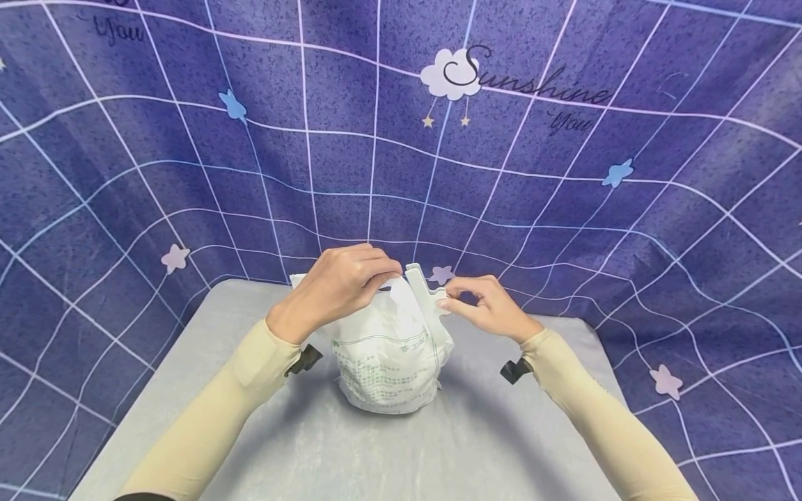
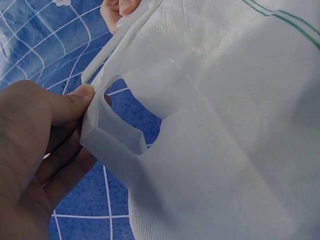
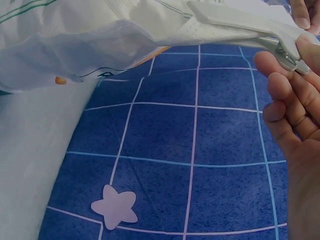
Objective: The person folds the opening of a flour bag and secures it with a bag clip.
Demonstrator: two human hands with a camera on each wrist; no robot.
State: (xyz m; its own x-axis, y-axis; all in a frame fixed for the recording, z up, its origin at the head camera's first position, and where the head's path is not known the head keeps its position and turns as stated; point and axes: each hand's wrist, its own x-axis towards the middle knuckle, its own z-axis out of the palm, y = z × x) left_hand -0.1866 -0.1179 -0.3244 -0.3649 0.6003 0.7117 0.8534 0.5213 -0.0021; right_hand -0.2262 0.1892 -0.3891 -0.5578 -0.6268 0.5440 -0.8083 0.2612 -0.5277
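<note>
A white woven plastic bag [image 1: 387, 355] with green print stands upright on the table, filled out at its base. My left hand [image 1: 344, 282] pinches its top edge between thumb and fingers, beside a cut-out handle hole in the bag [image 2: 215, 135] in the left wrist view. A white sealing clip [image 1: 421, 292] slants across the bag's right top corner. My right hand [image 1: 485, 306] pinches the clip's lever end with thumb and forefinger. In the right wrist view the clip [image 3: 240, 19] has its jaws about the bag's edge; whether it is fully closed I cannot tell.
The pale grey table [image 1: 388, 459] carries the bag near its back edge. Behind and at both sides hangs a blue gridded curtain [image 1: 351, 167] with stars and clouds. A black strap end [image 1: 515, 370] sticks out from my right wrist.
</note>
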